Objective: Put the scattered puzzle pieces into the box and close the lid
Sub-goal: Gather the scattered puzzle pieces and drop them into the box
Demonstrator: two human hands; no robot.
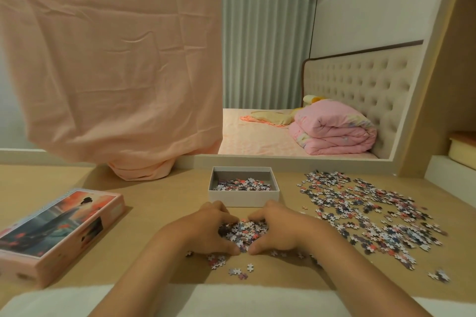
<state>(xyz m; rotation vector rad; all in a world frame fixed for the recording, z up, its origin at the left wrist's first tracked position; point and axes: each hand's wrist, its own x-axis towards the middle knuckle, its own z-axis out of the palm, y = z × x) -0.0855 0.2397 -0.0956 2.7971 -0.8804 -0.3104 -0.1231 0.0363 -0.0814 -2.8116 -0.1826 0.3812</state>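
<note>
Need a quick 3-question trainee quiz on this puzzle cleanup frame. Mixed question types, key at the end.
1. True or false: the box is open, its lid lying apart on the table.
2. Most loose pieces lie: A on the bed; B on the table, right of the box; C inside the lid.
3. What do the left hand and right hand cup between them?
Key: 1 true; 2 B; 3 a heap of pieces.

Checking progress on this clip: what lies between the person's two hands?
In the head view, a heap of puzzle pieces lies on the table, cupped between the left hand and the right hand.
</note>
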